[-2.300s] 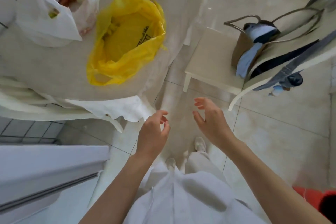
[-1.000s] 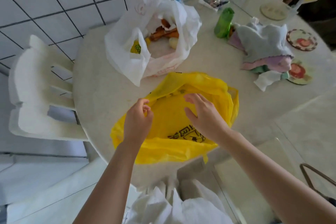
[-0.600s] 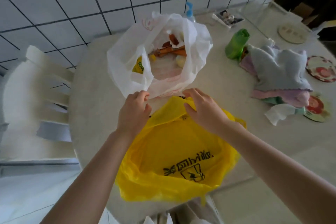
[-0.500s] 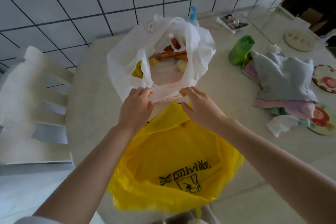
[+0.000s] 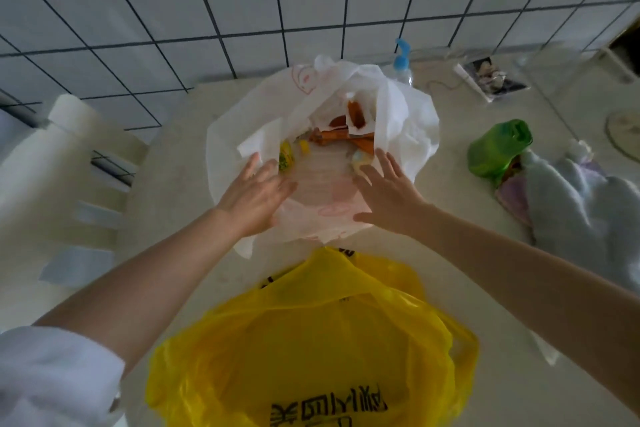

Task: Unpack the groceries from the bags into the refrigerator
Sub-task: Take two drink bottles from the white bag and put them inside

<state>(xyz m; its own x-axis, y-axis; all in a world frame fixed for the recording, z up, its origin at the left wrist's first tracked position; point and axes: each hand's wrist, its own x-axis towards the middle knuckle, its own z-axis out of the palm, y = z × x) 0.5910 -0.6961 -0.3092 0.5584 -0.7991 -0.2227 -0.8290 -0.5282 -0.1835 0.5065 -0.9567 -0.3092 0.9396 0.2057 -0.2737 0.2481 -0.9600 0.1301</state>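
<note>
Nearest us – crumpled yellow plastic bag [image 5: 311,340], open on the beige table [image 5: 166,218]. Beyond it, our left hand [image 5: 254,196] and right hand [image 5: 388,194] are spread flat-fingered, gripping nothing, at the mouth of the white plastic grocery bag [image 5: 408,121] – orange packets [image 5: 349,135] inside.

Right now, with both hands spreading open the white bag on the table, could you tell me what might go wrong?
1. The white bag is thin and slumped; pulling its rim apart with the left hand and right hand could tear it or let the orange packets slide out.
2. The yellow bag hangs at the table's near edge under the forearms; a sweep back could knock it off.
</note>
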